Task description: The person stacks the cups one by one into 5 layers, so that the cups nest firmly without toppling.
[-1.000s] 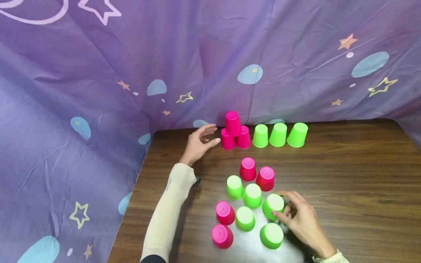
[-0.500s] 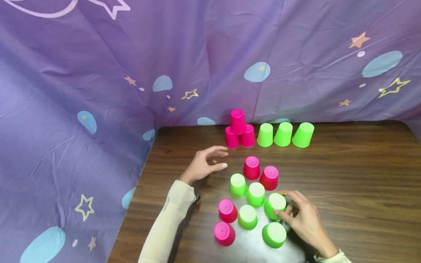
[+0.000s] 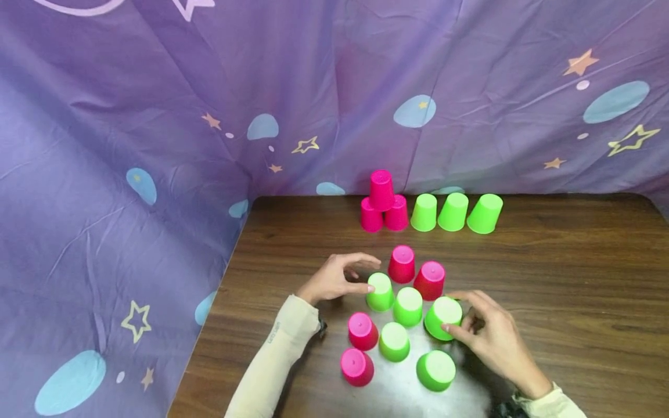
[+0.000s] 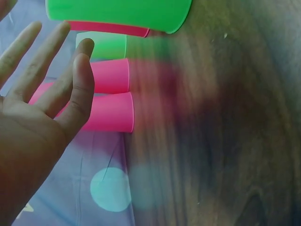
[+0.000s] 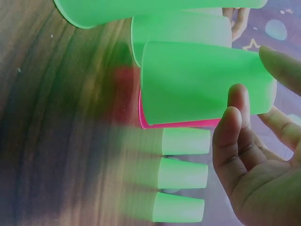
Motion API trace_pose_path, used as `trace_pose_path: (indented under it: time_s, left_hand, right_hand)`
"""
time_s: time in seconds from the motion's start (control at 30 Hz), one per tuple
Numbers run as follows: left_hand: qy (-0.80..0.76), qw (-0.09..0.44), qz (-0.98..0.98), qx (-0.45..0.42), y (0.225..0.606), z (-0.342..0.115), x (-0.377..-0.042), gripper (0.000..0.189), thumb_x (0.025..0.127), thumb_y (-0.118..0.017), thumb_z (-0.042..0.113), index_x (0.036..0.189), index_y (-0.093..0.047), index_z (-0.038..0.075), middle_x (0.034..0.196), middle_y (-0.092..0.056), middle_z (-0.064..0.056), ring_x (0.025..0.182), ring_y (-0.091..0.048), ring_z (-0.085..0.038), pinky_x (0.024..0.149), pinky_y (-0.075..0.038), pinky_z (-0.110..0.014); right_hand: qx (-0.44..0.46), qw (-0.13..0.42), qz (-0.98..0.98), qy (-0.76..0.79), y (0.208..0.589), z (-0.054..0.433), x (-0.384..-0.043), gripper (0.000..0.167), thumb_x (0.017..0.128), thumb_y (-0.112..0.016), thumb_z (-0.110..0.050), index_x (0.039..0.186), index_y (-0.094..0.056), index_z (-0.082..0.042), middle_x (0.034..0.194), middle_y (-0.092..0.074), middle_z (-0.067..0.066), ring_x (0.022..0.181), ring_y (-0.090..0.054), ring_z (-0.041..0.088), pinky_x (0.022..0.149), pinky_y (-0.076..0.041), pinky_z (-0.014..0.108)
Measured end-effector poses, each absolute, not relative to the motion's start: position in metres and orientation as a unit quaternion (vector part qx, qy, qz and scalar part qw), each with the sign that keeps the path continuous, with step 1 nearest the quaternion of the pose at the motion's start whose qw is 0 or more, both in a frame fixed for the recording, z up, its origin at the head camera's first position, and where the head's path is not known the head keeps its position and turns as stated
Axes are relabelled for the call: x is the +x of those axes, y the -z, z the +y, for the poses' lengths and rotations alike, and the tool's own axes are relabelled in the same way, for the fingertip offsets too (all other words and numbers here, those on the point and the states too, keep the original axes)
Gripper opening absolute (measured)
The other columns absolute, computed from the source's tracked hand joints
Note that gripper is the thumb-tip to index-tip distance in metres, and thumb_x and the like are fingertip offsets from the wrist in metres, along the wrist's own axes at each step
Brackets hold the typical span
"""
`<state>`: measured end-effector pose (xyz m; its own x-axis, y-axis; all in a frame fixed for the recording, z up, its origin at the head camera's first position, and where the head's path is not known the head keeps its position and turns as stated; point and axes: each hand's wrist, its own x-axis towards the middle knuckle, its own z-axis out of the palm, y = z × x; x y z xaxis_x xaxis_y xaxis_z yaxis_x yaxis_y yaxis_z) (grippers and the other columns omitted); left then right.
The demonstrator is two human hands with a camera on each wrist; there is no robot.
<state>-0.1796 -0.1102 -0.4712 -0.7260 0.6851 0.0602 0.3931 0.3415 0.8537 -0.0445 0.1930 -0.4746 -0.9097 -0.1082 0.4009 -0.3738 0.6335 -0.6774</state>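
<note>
My right hand (image 3: 493, 334) pinches an upside-down green cup (image 3: 443, 318) between thumb and fingers. In the right wrist view, that green cup (image 5: 202, 82) stands between the thumb and the fingertips. My left hand (image 3: 337, 277) is spread around the left side of another green cup (image 3: 380, 292), its thumb overlapping the cup in the head view; whether it touches is unclear. The left wrist view shows the left hand's fingers (image 4: 47, 70) extended, with a green cup (image 4: 117, 12) beyond them. Two pink cups (image 3: 402, 265) stand just behind, upside down.
At the back, three pink cups form a small pyramid (image 3: 381, 190). Three green cups (image 3: 452, 212) stand in a row beside it. Nearer, two pink cups (image 3: 357, 367) and two green cups (image 3: 436, 370) stand on the wooden table (image 3: 575, 290). A purple curtain (image 3: 334, 87) hangs behind.
My left hand has come from beside the pink pyramid toward me, to the green cup at the left. The right hand has shifted its green cup slightly up and right.
</note>
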Motion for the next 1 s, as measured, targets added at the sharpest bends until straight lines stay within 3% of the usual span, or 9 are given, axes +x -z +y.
trace_pose_path:
  time_s: [0.4,0.67,1.0]
  left_hand:
    - [-0.430,0.162,0.817,0.347,0.477,-0.104,-0.176,0.047,0.082,-0.084,0.019,0.126,-0.068,0.015,0.126,-0.072,-0.001,0.114,-0.065,-0.013,0.089,-0.059,-0.029]
    - [-0.425,0.154,0.825,0.340,0.480,-0.103,-0.176,0.049,0.080,-0.085,0.017,0.126,-0.068,0.014,0.124,-0.072,-0.003,0.114,-0.065,-0.016,0.088,-0.060,-0.031]
    - [-0.418,0.165,0.827,0.336,0.481,-0.102,-0.180,0.046,0.080,-0.085,0.018,0.124,-0.069,0.016,0.122,-0.073,-0.001,0.110,-0.066,-0.012,0.088,-0.060,-0.031]
  right_hand:
    - [0.157,0.164,-0.890,-0.395,0.460,0.201,-0.054,0.055,0.063,-0.092,-0.003,0.111,-0.069,-0.015,0.077,-0.056,-0.011,0.059,-0.051,-0.007,0.055,-0.045,0.010]
    - [0.179,0.154,-0.889,-0.392,0.454,0.205,-0.057,0.054,0.064,-0.092,-0.006,0.111,-0.070,-0.019,0.072,-0.055,-0.013,0.059,-0.050,-0.006,0.055,-0.044,0.011]
    - [0.199,0.142,-0.886,-0.395,0.437,0.213,-0.065,0.055,0.063,-0.092,-0.005,0.111,-0.069,-0.021,0.074,-0.057,-0.013,0.058,-0.051,-0.005,0.052,-0.044,0.013]
